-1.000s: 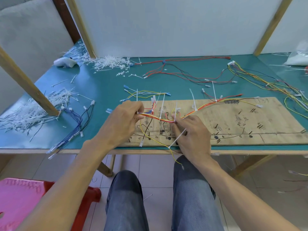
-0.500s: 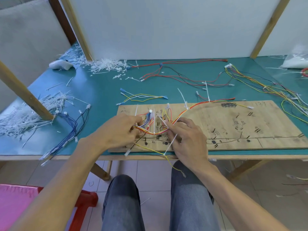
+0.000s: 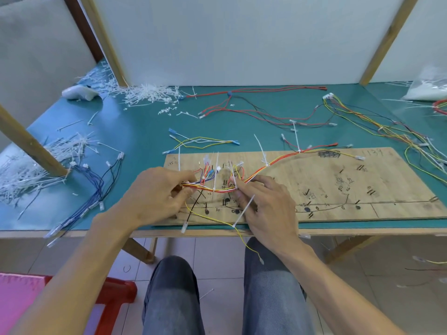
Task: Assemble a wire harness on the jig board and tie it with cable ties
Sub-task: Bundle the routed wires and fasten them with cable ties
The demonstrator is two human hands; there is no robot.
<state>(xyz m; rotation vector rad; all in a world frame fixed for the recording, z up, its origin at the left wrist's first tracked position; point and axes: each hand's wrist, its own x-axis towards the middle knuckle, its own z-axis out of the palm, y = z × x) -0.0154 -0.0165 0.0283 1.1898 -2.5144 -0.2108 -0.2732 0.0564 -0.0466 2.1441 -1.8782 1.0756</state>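
wire harness (image 3: 219,190) of red, orange and yellow strands lies along the left half of the pen-marked plywood jig board (image 3: 362,189), which sits at the near edge of the teal table (image 3: 135,131). left hand (image 3: 154,197) has its fingers curled, pinching the bundle's left end. right hand (image 3: 268,209) pinches the bundle between thumb and forefinger, its other fingers spread over the board. a white cable tie (image 3: 244,211) slants across that hand.

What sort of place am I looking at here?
Probably a small wire-harness assembly bench: a marked wooden jig board lies on the green table, with heaps of white cable ties and loose wires around it.
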